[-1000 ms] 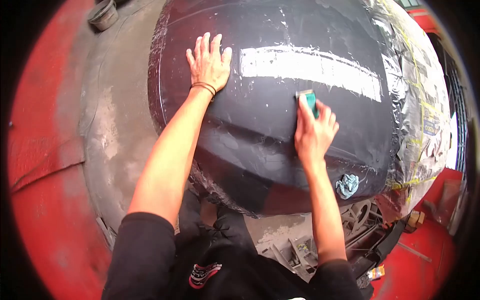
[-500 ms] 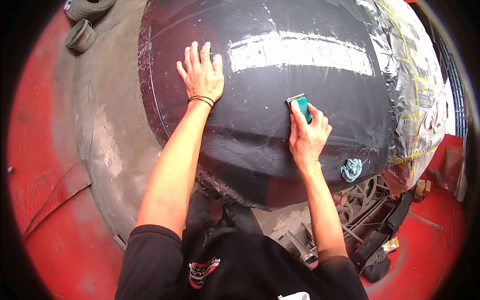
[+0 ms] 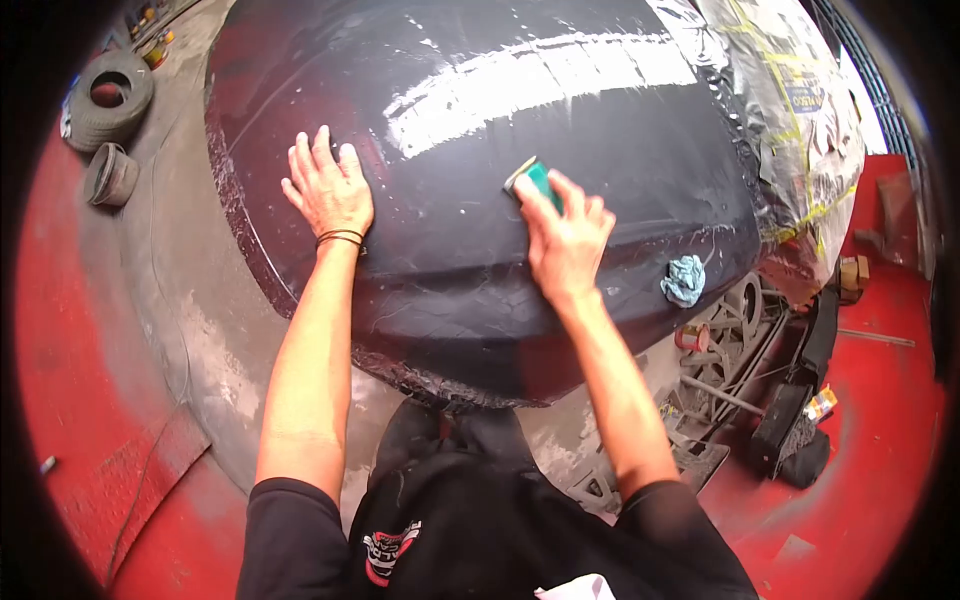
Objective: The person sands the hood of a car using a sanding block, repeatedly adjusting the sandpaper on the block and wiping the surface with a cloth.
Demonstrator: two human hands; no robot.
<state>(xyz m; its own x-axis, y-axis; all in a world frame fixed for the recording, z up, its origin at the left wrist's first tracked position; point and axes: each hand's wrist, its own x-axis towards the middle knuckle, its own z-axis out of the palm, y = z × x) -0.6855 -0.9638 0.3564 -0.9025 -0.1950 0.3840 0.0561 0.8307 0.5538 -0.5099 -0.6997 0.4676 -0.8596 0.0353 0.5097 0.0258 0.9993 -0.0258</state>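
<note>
A dark, glossy car hood (image 3: 450, 220) with a wet sheen and a bright white reflection lies in front of me. My left hand (image 3: 331, 190) rests flat on its left part, fingers spread, with thin dark bands at the wrist. Near the middle of the hood, my right hand (image 3: 567, 235) grips a green block (image 3: 539, 180) with a pale edge, which is against the surface below the reflection. A crumpled light-blue cloth (image 3: 684, 281) lies on the hood near its lower right edge, to the right of my right hand.
Paper and plastic masking (image 3: 790, 110) with yellow tape covers the right side. A tyre (image 3: 112, 98) and a bucket (image 3: 111, 176) stand on the floor at the upper left. Metal parts (image 3: 700, 400) and a black bumper-like piece (image 3: 800, 385) lie below right. A small cable crosses the left floor.
The view has shifted, so the hood sits farther left and more floor shows. My right hand with the green block is closer to my left hand, which stays flat and spread.
</note>
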